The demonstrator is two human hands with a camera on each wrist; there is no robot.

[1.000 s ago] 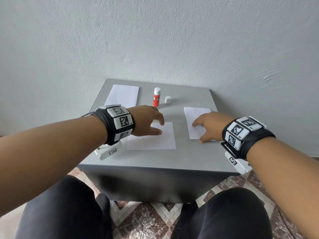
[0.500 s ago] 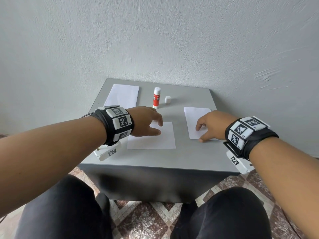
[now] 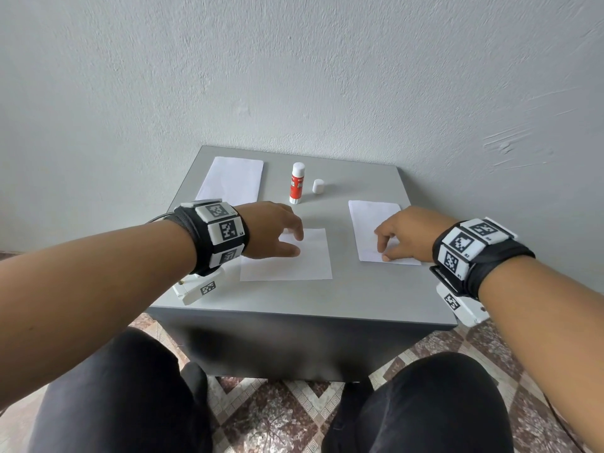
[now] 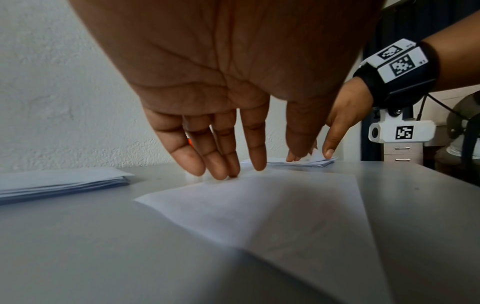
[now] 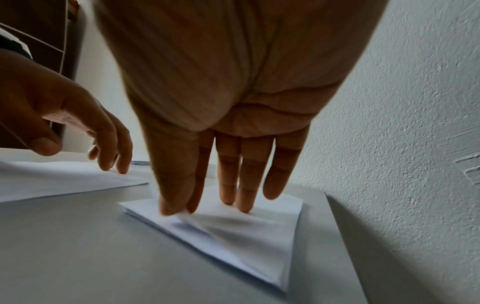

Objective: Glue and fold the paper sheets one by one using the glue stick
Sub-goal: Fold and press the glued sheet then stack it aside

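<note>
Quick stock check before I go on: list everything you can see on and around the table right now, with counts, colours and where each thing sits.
table: 1, grey, against the wall.
single paper sheet: 1, white, near centre, under the left fingertips.
right paper stack: 1 stack, white, right side; its top sheet's corner is being lifted.
far-left paper stack: 1 stack, white, far left corner.
glue stick: 1, red with white ends, upright, far centre, uncapped.
cap: 1, white, just right of the glue stick.
floor tiles: patterned brown and cream, below.
wall: pale grey, textured.
left hand: fingers straight, touching the single sheet.
right hand: thumb and forefinger pinching the stack's top sheet.
</note>
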